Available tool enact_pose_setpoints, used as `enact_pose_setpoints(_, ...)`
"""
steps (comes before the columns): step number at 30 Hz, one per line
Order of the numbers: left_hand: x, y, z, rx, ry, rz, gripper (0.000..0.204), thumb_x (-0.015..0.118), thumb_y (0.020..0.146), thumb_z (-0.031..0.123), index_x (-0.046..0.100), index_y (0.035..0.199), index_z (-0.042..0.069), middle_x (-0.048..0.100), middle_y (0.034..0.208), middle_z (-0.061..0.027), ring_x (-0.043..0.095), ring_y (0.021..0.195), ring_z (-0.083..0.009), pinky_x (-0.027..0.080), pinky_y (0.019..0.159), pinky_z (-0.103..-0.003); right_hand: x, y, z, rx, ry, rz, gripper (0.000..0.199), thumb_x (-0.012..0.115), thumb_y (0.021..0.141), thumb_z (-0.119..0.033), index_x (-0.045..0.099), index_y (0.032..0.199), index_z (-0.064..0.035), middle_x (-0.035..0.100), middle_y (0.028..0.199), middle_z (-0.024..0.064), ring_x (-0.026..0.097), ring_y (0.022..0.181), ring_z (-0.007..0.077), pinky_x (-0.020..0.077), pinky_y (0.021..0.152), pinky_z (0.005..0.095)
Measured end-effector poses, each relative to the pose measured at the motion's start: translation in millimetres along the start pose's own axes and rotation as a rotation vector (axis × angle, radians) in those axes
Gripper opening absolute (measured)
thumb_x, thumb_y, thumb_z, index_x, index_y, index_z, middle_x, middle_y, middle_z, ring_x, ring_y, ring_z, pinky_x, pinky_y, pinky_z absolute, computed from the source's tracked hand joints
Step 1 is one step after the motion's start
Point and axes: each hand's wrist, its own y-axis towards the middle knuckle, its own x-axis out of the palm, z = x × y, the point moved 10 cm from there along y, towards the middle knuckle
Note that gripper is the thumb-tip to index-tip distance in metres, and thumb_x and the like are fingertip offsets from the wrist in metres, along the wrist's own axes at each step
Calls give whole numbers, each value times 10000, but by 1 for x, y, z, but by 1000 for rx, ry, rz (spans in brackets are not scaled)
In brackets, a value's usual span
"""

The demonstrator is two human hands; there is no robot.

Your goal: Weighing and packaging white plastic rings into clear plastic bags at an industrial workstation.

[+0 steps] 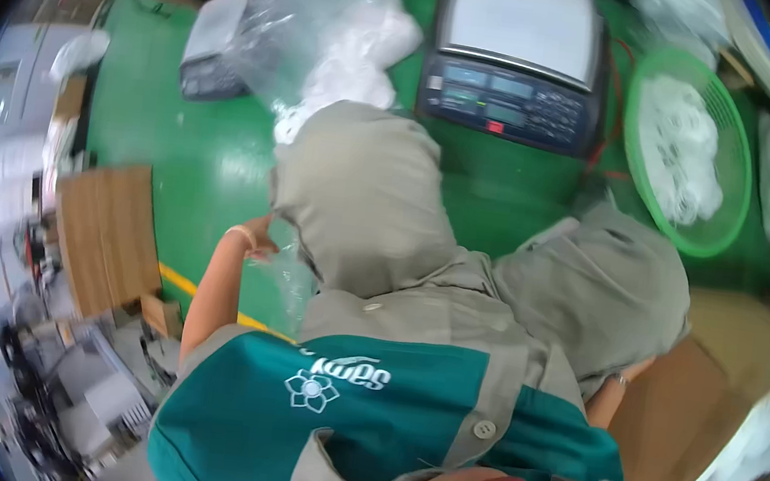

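Note:
My left hand (260, 237) is low beside my left knee, its fingers curled at the edge of a clear plastic bag (291, 277). Part of that bag is hidden behind my leg. My right hand (633, 369) is down by my right knee, next to a brown cardboard box (684, 408); the knee covers its fingers. Past my left knee lie white pieces (358, 57) under a large clear plastic sheet or bag (288, 6). A counting scale (505, 102) with a bare white pan stands on the green floor ahead of me.
A green plastic basket (638, 141) holding white ring-like pieces stands at the right. A second scale (218, 41) is at the far left. Wooden board (110, 238) and cluttered equipment line the left side. A red cord (622, 92) runs beside the front scale.

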Motion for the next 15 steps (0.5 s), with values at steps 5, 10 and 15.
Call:
enact_pose_setpoints(5, -80, -37, -51, 14, 281, 707, 332, 452, 731, 42, 674, 900, 222, 626, 969, -107, 601, 882, -288, 483, 755, -372, 99, 7, -38, -145, -108, -230, 336, 368, 860, -144, 563, 1055, 47, 597, 1019, 125, 567, 885, 192, 461, 776, 328)
enact_pose_setpoints(10, -204, -137, 82, 322, 570, 1233, 237, 467, 762, 102, 665, 824, 215, 639, 841, -56, 605, 842, -246, 459, 708, -385, 91, -17, -75, -269, -169, -185, 291, 392, 845, -92, 564, 1032, 50, 593, 1009, 105, 552, 885, 179, 454, 775, 309)
enact_pose_setpoints(15, -223, -27, 192, 472, 724, 1246, 292, 439, 786, 89, 623, 958, 236, 600, 991, -42, 565, 946, -217, 383, 844, -413, -9, -56, -93, -474, -154, 40, 153, 495, 821, -25, 574, 946, 11, 581, 922, 48, 520, 830, 136, 431, 752, 263)
